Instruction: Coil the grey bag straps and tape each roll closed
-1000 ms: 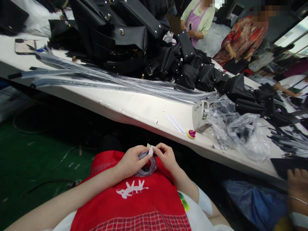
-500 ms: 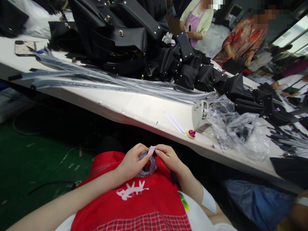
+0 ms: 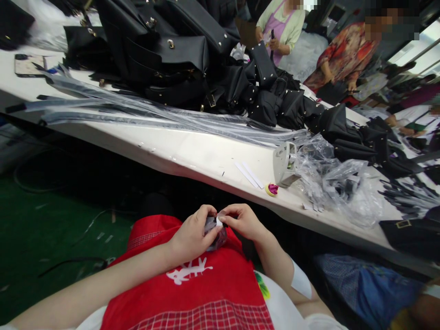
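Observation:
My left hand (image 3: 193, 232) is closed round a coiled strap in cloudy plastic wrap (image 3: 220, 240), held over my lap in front of a red apron (image 3: 154, 284). A small white strip (image 3: 219, 222) lies bent across the top of the coil. The fingers of my right hand (image 3: 245, 222) pinch at the strip's end, close beside the left fingertips. Part of the coil is hidden behind the left hand.
On the white table (image 3: 202, 153) lie long plastic-wrapped straps (image 3: 137, 110), two white strips (image 3: 248, 175), a tape dispenser (image 3: 284, 165) and crumpled plastic (image 3: 357, 192). Black bags (image 3: 178, 55) are piled behind. A phone (image 3: 30, 65) lies far left. Other people work across the table.
The white strip stuck up between both hands before; now it is bent down over the coil. My right fingers have shifted onto its end, and the coil has turned slightly.

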`<control>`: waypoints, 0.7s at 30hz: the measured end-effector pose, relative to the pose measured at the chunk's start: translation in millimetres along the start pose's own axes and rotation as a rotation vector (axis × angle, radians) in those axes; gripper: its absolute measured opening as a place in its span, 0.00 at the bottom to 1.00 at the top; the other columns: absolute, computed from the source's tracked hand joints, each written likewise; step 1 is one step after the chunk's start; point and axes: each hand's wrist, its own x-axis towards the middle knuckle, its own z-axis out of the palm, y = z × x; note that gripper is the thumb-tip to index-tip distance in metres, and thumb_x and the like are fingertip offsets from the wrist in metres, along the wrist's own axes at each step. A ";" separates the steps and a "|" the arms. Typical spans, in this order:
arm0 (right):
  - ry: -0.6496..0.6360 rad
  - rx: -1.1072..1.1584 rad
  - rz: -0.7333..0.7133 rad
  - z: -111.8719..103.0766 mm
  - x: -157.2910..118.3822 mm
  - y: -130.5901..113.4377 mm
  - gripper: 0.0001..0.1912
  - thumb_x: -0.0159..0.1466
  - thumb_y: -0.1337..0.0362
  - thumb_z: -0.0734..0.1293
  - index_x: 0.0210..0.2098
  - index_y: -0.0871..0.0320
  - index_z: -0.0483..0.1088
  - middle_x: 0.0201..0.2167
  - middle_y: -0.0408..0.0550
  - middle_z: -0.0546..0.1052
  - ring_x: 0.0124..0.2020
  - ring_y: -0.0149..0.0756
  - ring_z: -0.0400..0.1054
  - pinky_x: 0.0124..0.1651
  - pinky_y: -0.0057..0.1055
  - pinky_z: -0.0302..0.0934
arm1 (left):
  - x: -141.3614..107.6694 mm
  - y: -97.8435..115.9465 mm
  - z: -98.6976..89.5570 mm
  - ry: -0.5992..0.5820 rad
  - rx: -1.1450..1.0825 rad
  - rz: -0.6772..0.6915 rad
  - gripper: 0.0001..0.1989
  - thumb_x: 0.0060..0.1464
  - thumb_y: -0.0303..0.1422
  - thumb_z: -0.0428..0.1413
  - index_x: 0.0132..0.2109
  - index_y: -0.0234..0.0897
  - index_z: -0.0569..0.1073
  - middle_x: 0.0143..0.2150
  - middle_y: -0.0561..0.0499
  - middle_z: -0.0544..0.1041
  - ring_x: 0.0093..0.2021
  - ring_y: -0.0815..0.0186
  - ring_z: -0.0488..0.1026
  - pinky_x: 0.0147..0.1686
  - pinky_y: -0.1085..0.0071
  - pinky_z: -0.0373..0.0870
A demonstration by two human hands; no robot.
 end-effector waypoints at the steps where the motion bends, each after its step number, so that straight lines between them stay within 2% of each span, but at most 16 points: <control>1: -0.020 0.032 0.011 -0.6 0.6 0.2 0.12 0.57 0.57 0.70 0.31 0.60 0.77 0.29 0.47 0.79 0.31 0.36 0.72 0.38 0.32 0.66 | -0.2 1.0 -0.9 -0.017 0.003 0.014 0.12 0.55 0.34 0.53 0.46 0.40 0.63 0.41 0.48 0.71 0.41 0.59 0.72 0.43 0.62 0.69; 4: -0.037 0.058 0.003 -0.7 0.5 1.9 0.11 0.57 0.58 0.70 0.30 0.60 0.77 0.27 0.47 0.78 0.29 0.36 0.71 0.37 0.32 0.66 | 0.9 5.9 -3.8 -0.047 -0.006 0.033 0.12 0.53 0.33 0.54 0.46 0.40 0.64 0.41 0.48 0.72 0.42 0.59 0.72 0.43 0.63 0.68; 6: 0.015 -0.046 -0.060 1.3 -2.6 3.7 0.08 0.59 0.61 0.68 0.30 0.59 0.77 0.28 0.47 0.78 0.30 0.36 0.72 0.37 0.32 0.66 | 4.0 7.6 -5.9 -0.065 -0.012 0.004 0.12 0.52 0.33 0.54 0.45 0.39 0.66 0.41 0.48 0.73 0.42 0.59 0.72 0.43 0.63 0.68; 8: 0.067 -0.236 -0.178 4.6 -8.6 5.5 0.07 0.60 0.66 0.65 0.34 0.56 0.78 0.30 0.47 0.79 0.33 0.36 0.72 0.39 0.32 0.66 | 9.2 6.0 -8.3 -0.131 -0.058 -0.066 0.10 0.52 0.35 0.55 0.42 0.38 0.70 0.38 0.49 0.75 0.38 0.59 0.73 0.39 0.64 0.68; 10: 0.067 -0.433 -0.312 8.5 -16.2 7.5 0.13 0.61 0.69 0.63 0.43 0.53 0.76 0.39 0.48 0.79 0.40 0.38 0.72 0.45 0.35 0.66 | 15.3 1.4 -11.2 -0.219 -0.223 -0.193 0.10 0.50 0.36 0.55 0.39 0.37 0.72 0.31 0.51 0.75 0.31 0.61 0.73 0.33 0.66 0.68; 12: 0.047 -0.568 -0.422 12.2 -23.3 9.8 0.21 0.62 0.68 0.62 0.55 0.53 0.69 0.51 0.51 0.74 0.50 0.42 0.68 0.53 0.39 0.63 | 21.2 -3.8 -14.4 -0.262 -0.460 -0.308 0.13 0.46 0.37 0.58 0.38 0.34 0.73 0.28 0.51 0.75 0.27 0.64 0.72 0.29 0.68 0.68; 14: 0.057 -0.634 -0.486 15.2 -28.1 12.2 0.28 0.62 0.68 0.62 0.62 0.54 0.60 0.59 0.53 0.67 0.59 0.44 0.61 0.60 0.43 0.59 | 26.2 -6.7 -16.5 -0.230 -0.673 -0.376 0.17 0.41 0.35 0.60 0.40 0.33 0.74 0.31 0.50 0.76 0.29 0.65 0.72 0.30 0.69 0.68; 16: 0.080 -0.656 -0.515 17.5 -30.8 13.3 0.30 0.62 0.69 0.61 0.64 0.56 0.56 0.61 0.53 0.64 0.63 0.44 0.56 0.63 0.45 0.55 | 30.7 -6.2 -16.3 -0.186 -0.815 -0.399 0.17 0.41 0.35 0.61 0.41 0.33 0.75 0.34 0.49 0.77 0.31 0.65 0.72 0.33 0.70 0.68; 18: 0.104 -0.639 -0.510 18.3 -32.5 11.6 0.29 0.62 0.69 0.60 0.63 0.56 0.57 0.61 0.53 0.64 0.63 0.43 0.55 0.64 0.45 0.54 | 34.7 -2.6 -13.9 -0.152 -0.886 -0.423 0.16 0.44 0.38 0.61 0.40 0.34 0.75 0.33 0.50 0.76 0.30 0.67 0.70 0.31 0.71 0.67; 21: 0.164 -0.567 -0.519 8.4 -33.1 6.1 0.25 0.62 0.69 0.61 0.59 0.55 0.62 0.58 0.52 0.68 0.60 0.41 0.60 0.61 0.42 0.57 | 38.9 4.3 -10.0 -0.146 -0.875 -0.445 0.19 0.43 0.43 0.63 0.38 0.33 0.75 0.30 0.51 0.75 0.28 0.68 0.68 0.29 0.72 0.66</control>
